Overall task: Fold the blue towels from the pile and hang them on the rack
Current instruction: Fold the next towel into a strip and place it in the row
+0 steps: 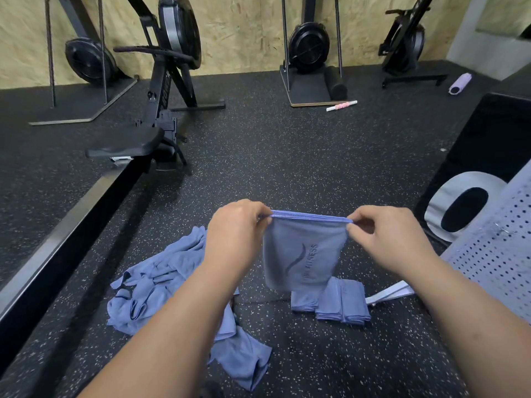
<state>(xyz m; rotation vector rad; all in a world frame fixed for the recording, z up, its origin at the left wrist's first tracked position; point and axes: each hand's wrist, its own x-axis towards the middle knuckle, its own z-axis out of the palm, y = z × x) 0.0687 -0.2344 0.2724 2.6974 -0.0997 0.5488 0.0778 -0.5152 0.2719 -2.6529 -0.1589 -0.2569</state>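
Note:
A folded blue towel (303,254) with a dark printed logo hangs in the air in front of me. My left hand (235,234) pinches its top left corner and my right hand (385,239) pinches its top right corner, stretching the top edge flat. Below on the floor to the left lies the loose pile of blue towels (161,282), partly hidden by my left forearm. Just under the held towel, a row of folded blue towels (333,303) rests on the floor. No rack can be clearly made out.
Speckled black rubber floor (287,156) all around. A rowing machine rail (71,222) runs along the left. More machines stand against the back wall. A black box (494,139) and a perforated light panel (494,248) are at the right. A pink roller stick (342,106) lies beyond.

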